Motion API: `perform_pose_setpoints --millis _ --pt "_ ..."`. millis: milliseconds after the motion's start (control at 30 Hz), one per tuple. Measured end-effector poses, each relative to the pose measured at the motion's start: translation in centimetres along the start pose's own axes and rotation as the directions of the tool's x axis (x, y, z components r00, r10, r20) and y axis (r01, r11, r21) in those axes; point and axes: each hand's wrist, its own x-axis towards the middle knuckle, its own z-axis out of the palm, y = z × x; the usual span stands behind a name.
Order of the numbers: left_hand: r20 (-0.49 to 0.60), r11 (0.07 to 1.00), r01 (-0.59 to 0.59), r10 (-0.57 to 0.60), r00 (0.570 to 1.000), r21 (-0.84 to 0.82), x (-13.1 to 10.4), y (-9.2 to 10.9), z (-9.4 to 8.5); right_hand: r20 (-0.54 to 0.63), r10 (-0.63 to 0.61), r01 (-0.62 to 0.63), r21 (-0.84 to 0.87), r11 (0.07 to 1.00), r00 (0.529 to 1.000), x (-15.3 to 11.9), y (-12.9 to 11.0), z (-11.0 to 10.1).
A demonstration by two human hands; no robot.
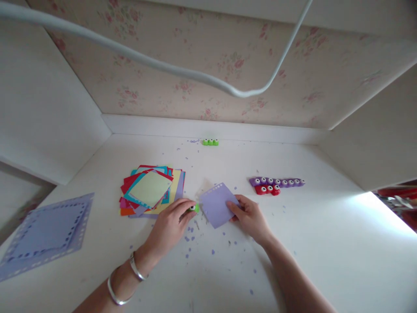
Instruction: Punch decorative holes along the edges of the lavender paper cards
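My left hand [172, 221], with two silver bangles on the wrist, pinches a small green punch [194, 208] bearing an eye-like white dot. Just right of it, my right hand [249, 215] grips the right edge of a purple paper square [215, 206] between thumb and fingers. Small holes run along the square's upper left edge. The punch is close to the paper's left corner; whether they touch is unclear. Bits of purple paper [213, 252] lie scattered on the white table below the hands.
Stacked coloured paper [150, 189] lies left of centre. Larger purple sheets with punched borders [48, 230] are at the far left. Purple punches [284, 183] and red punches [269, 189] form rows at right. Green punches [210, 142] stand near the wall. A white cable [156, 63] hangs across the top.
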Motion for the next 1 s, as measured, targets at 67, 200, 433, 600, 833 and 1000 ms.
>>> perform_pose_setpoints --millis 67,200,433,600,833,1000 --pt "0.003 0.999 0.027 -0.027 1.000 -0.029 0.0 -0.2 0.0 0.005 0.028 -0.028 0.031 0.999 1.000 0.0 -0.1 0.2" --pt "0.000 0.998 0.039 -0.039 0.999 -0.046 0.1 -0.5 0.1 -0.011 0.059 -0.058 0.081 0.995 0.998 -0.2 -0.3 0.5" --pt "0.010 0.999 0.035 -0.035 0.999 -0.011 0.2 -0.5 0.1 -0.016 0.037 -0.035 0.101 0.994 0.999 -0.3 -0.2 0.9" --pt "0.003 1.000 0.015 -0.015 1.000 0.010 0.3 -0.5 0.3 -0.025 0.032 -0.029 0.099 0.995 0.999 -0.3 0.0 0.9" --pt "0.002 1.000 0.002 -0.002 1.000 0.010 0.3 -0.4 0.3 -0.049 0.009 -0.008 0.024 1.000 0.999 -0.3 0.2 1.4" --pt "-0.007 1.000 -0.016 0.016 1.000 0.013 0.2 -0.4 0.3 -0.079 -0.012 0.008 -0.040 0.999 0.997 -0.3 0.4 1.4"
